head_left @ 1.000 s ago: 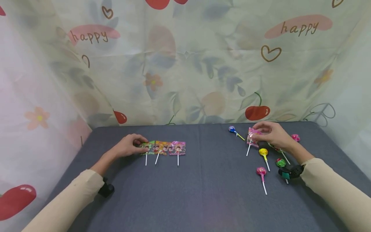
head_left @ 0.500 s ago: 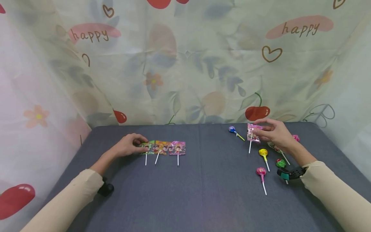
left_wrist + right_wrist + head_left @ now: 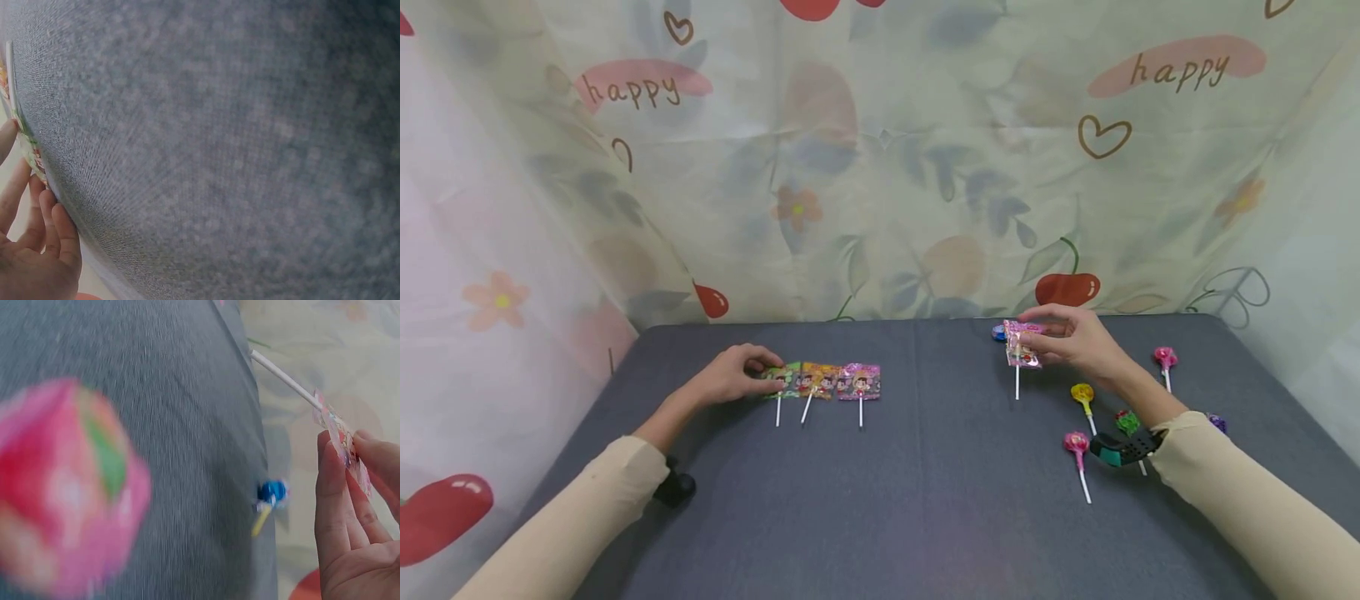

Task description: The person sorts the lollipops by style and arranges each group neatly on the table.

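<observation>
Behind the dark grey table hangs a pale cloth printed with grey-blue leaves, orange flowers, red cherries, brown hearts and "happy" on pink patches. A faint crease crosses it. More cloth closes both sides: the left side pinkish, the right side whiter. The light is soft, the back cloth slightly dimmer than the sides.

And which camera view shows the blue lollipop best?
Right wrist: the blue lollipop shows its round top and yellow stick. In the head view, the held pink packet covers most of it; the left wrist view lacks it.
</observation>
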Demonstrator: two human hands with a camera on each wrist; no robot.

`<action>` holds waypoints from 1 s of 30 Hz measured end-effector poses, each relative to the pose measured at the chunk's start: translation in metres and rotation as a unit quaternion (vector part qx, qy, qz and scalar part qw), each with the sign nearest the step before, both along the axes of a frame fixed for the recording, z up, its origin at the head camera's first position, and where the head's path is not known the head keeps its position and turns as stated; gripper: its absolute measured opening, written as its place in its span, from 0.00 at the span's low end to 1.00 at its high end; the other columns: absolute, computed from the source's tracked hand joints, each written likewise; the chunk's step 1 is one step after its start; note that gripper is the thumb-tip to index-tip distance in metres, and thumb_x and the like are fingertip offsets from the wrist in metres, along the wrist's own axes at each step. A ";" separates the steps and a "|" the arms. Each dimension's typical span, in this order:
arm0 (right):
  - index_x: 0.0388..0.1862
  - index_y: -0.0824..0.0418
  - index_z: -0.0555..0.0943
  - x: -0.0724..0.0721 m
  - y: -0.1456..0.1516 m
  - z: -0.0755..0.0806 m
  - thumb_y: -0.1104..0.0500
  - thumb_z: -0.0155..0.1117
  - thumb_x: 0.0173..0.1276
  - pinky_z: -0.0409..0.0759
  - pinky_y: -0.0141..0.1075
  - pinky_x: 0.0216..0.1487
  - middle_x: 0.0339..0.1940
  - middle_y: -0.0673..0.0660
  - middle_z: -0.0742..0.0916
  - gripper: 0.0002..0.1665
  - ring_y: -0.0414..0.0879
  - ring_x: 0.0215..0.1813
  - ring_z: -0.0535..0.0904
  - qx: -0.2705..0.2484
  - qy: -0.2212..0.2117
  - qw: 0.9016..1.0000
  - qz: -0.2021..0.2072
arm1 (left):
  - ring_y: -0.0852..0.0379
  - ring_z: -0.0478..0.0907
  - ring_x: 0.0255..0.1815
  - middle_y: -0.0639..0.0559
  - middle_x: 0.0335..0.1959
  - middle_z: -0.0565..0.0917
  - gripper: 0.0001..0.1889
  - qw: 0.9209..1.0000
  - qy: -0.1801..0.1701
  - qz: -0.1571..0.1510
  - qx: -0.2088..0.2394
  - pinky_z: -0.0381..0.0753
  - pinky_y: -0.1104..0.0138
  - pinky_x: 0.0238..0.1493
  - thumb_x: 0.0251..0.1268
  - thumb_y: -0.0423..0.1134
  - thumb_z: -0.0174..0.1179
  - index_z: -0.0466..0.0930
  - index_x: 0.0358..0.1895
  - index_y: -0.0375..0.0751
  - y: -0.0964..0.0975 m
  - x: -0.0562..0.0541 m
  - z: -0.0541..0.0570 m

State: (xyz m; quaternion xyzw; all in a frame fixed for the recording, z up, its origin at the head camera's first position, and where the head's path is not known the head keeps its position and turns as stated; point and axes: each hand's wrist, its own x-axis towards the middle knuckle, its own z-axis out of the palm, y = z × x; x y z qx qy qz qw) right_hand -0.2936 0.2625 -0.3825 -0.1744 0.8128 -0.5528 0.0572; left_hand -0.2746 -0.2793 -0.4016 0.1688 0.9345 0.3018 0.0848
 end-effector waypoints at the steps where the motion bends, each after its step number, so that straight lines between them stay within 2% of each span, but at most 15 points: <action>1: 0.64 0.66 0.78 -0.001 -0.003 0.000 0.57 0.72 0.70 0.84 0.41 0.44 0.52 0.65 0.86 0.26 0.50 0.46 0.85 -0.001 0.000 1.000 0.004 | 0.38 0.78 0.57 0.39 0.53 0.81 0.22 1.000 0.000 0.000 0.000 0.74 0.44 0.56 0.67 0.46 0.70 0.83 0.57 0.35 0.000 0.000 0.000; 14: 0.61 0.67 0.80 -0.005 -0.048 -0.005 0.62 0.76 0.66 0.85 0.45 0.44 0.47 0.67 0.87 0.26 0.54 0.43 0.84 -0.028 -0.030 0.998 0.052 | 0.38 0.78 0.57 0.39 0.53 0.80 0.22 1.000 -0.001 -0.004 0.005 0.75 0.45 0.55 0.67 0.46 0.70 0.83 0.57 0.35 -0.001 0.000 0.000; 22: 0.61 0.70 0.80 -0.006 -0.078 -0.013 0.68 0.74 0.65 0.85 0.44 0.41 0.42 0.68 0.88 0.25 0.52 0.39 0.85 -0.062 -0.042 0.994 0.078 | 0.39 0.78 0.56 0.40 0.52 0.81 0.22 1.000 0.002 -0.005 0.001 0.74 0.45 0.56 0.66 0.46 0.71 0.84 0.57 0.35 -0.002 -0.002 -0.002; 30: 0.58 0.71 0.80 -0.005 -0.112 -0.019 0.68 0.75 0.63 0.85 0.45 0.41 0.40 0.66 0.88 0.25 0.50 0.37 0.85 -0.066 -0.064 0.992 0.084 | 0.39 0.78 0.56 0.40 0.52 0.81 0.22 1.000 0.001 0.000 -0.003 0.74 0.44 0.56 0.67 0.46 0.70 0.83 0.57 0.35 -0.001 -0.001 -0.002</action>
